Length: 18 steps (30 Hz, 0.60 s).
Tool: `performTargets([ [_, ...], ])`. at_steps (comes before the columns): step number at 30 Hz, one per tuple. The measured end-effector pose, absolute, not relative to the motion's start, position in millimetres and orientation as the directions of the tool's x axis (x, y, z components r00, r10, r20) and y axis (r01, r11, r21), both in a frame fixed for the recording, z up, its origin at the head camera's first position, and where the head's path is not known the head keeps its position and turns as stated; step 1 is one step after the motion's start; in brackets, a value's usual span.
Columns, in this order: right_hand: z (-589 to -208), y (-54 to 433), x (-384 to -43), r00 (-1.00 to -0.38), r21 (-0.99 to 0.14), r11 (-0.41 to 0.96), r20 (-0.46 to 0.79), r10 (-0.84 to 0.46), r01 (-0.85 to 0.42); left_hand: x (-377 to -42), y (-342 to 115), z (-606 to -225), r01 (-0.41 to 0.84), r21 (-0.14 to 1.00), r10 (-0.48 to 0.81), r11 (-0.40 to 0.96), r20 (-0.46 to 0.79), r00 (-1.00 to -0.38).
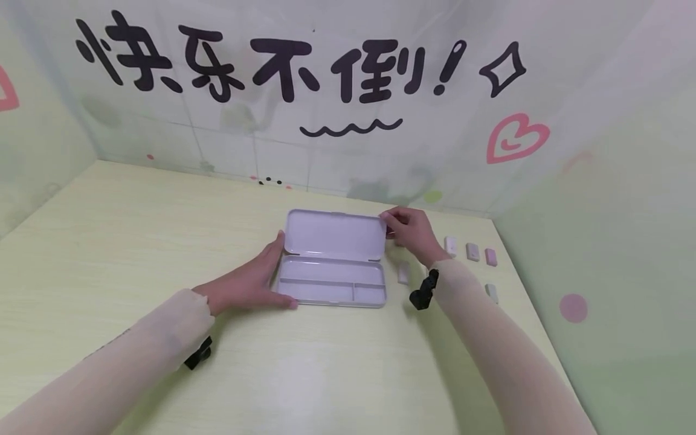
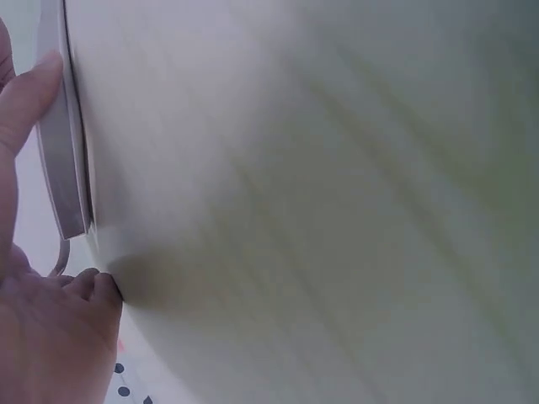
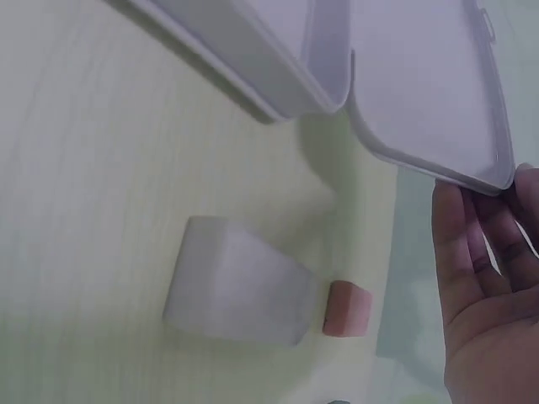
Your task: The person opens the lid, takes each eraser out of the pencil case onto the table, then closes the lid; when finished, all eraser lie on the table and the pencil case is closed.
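Note:
A lilac pencil case (image 1: 330, 272) lies unfolded on the table, its lid (image 1: 336, 235) raised at the back and its divided tray bare inside. My left hand (image 1: 247, 281) spans the left end, thumb along the front edge and fingers stretched up the left side. In the left wrist view the thumb (image 2: 38, 88) touches the front wall. My right hand (image 1: 413, 232) pinches the lid's far right corner; the right wrist view shows its fingers (image 3: 459, 244) at that corner. Beside the case stand a whitish block (image 3: 240, 282) and a small reddish block (image 3: 347, 309).
Right of the right hand sit several small blocks, among them a white one (image 1: 450, 246), a grey one (image 1: 472, 252) and a pink one (image 1: 491, 257). Another pale block (image 1: 492, 293) is nearer the table's right edge. A printed curtain (image 1: 348, 151) hangs behind the table (image 1: 304, 374).

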State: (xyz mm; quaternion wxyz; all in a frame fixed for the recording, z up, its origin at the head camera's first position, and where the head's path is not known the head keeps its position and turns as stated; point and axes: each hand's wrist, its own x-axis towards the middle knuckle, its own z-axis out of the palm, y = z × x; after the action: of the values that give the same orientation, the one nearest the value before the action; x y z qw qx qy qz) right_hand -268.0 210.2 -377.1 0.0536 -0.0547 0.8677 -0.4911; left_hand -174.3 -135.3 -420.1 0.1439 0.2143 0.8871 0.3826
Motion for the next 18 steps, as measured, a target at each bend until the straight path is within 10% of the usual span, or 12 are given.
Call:
performTargets([
  [18,-359.1,226.3,-223.3,-0.888,-0.834,0.508,-0.049,-0.458,-0.216,-172.8,-138.2,-420.1,0.313,0.762,0.508,0.567,-0.024,-0.861],
])
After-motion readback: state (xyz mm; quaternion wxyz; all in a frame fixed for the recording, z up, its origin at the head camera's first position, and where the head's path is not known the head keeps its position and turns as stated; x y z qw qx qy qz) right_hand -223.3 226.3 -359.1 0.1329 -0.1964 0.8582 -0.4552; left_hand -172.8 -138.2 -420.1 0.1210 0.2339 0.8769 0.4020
